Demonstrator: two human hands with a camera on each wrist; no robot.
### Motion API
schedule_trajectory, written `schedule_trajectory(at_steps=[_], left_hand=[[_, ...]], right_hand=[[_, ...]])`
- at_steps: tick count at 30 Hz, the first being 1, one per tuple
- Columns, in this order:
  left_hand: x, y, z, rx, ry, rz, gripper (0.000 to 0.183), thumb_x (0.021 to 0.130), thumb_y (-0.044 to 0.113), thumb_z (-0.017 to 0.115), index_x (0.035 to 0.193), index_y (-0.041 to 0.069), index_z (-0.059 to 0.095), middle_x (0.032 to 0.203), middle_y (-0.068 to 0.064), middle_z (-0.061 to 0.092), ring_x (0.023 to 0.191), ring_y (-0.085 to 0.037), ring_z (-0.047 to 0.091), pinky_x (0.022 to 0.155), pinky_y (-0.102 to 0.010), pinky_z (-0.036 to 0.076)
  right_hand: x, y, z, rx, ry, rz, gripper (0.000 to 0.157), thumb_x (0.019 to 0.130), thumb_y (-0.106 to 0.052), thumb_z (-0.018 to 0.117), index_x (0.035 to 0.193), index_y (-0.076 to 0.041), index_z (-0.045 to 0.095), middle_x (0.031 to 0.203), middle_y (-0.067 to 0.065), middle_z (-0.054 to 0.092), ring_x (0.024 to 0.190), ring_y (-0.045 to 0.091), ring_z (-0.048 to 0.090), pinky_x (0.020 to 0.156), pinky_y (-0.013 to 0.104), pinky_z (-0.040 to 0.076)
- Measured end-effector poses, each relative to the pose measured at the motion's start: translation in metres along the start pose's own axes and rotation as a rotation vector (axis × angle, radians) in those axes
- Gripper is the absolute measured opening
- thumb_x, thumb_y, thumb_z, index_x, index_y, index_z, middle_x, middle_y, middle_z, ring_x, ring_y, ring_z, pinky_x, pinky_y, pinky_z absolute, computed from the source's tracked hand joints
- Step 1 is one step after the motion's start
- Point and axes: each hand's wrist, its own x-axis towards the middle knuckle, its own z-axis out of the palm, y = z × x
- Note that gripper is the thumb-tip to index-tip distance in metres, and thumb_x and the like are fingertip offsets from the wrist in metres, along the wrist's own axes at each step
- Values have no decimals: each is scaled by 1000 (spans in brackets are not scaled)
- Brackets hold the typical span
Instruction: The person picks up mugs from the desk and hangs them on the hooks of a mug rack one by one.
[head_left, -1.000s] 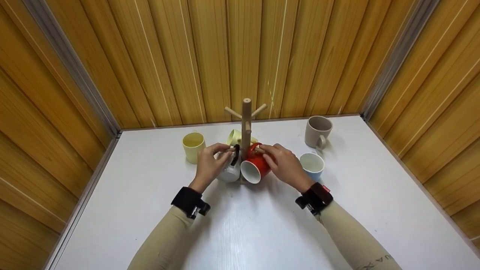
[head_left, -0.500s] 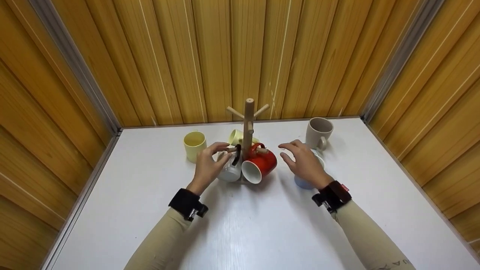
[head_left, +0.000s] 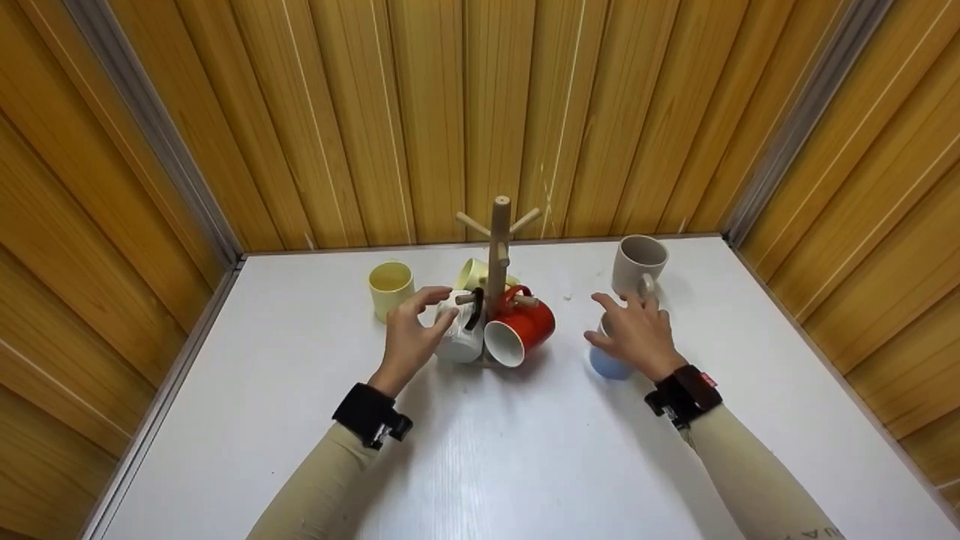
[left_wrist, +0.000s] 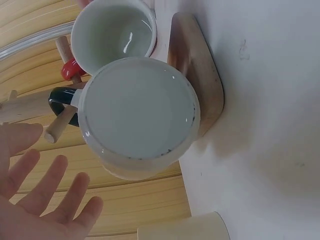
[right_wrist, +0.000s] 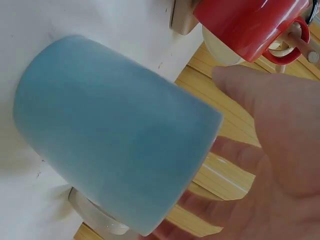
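A white mug (head_left: 459, 337) with a black handle (left_wrist: 62, 97) hangs on a lower peg of a wooden mug tree (head_left: 498, 247). Beside it a red mug (head_left: 525, 326) hangs by its handle from another peg. My left hand (head_left: 411, 330) is just left of the white mug, fingers spread and holding nothing; the left wrist view shows it apart from the peg. Over a blue mug (head_left: 611, 365) standing on the table is my right hand (head_left: 637, 334), thumb and fingers apart. In the right wrist view its fingers lie at the rim of this blue mug (right_wrist: 115, 135), partly hidden behind it.
A yellow mug (head_left: 391, 292) stands left of the mug tree. Behind the tree's post another pale yellow mug (head_left: 471, 273) shows in part. A taupe mug (head_left: 637, 262) stands at the back right. Wood-patterned walls (head_left: 420, 120) enclose the white table (head_left: 480, 465).
My right hand has let go at the red mug and moved right to the blue mug. My left hand has come off the white mug's peg and drawn slightly left.
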Motion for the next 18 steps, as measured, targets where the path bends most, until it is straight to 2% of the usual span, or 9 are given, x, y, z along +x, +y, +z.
schedule_trajectory(at_steps=[6,8,13,18], left_hand=[[-4,-3,-2,-5,15,-12,27,85,4,80,111,1,75,104,-14,77,100,-35,72,86,-52,54],[-4,-5,-3,-8,18,-12,26,85,3,80,111,0,75,103,-16,77,99,-37,72,85,-54,53],[-7,-7,-3,-5,16,-16,25,86,4,79,111,0,75,103,-17,76,99,-35,71,86,-57,53],[-10,-9,-3,9,23,-17,24,86,4,79,110,1,75,102,-14,77,98,-35,71,85,-53,54]], right_hand=[[-3,4,2,-4,-58,64,63,89,-38,79,141,-10,58,132,36,49,105,60,53,80,69,49],[-4,4,3,16,-63,73,61,89,-36,79,140,-10,58,132,36,47,103,59,54,74,68,51],[-4,5,5,40,-57,82,59,90,-35,78,140,-10,58,134,36,45,104,59,53,71,66,53],[-7,7,6,61,-49,83,59,91,-36,77,140,-10,56,131,39,46,102,59,53,73,67,53]])
